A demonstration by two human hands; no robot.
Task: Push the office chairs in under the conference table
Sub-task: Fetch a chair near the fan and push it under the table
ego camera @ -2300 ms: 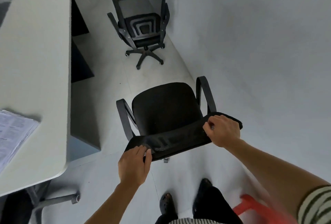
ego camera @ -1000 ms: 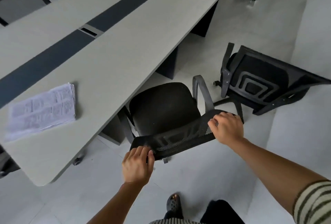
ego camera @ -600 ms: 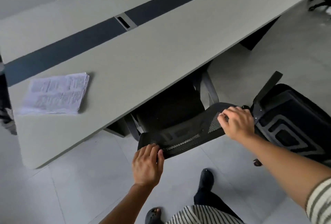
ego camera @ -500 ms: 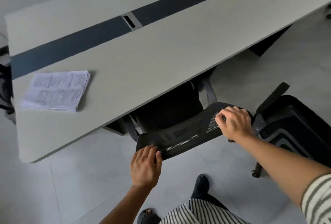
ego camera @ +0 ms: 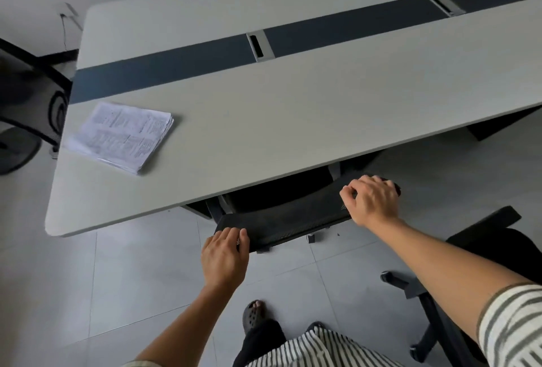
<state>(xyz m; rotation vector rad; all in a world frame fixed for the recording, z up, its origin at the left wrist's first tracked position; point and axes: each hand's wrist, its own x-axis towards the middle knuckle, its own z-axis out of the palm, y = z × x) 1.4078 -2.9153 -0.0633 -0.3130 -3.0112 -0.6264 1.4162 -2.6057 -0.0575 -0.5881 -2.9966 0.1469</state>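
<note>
**Armrest strike risk at the table edge**

At lower centre, the chair backrest (ego camera: 293, 217) was gripped by the left hand (ego camera: 225, 258) and right hand (ego camera: 372, 202), spread to its ends. Beyond, the seat was tucked under the conference table (ego camera: 293, 120); armrests could be jammed against its edge if pushed askew.

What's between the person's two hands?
The head view shows the top edge of the chair's mesh backrest spanning from the left hand to the right hand; each hand grips one end. Nothing else lies there.
</note>
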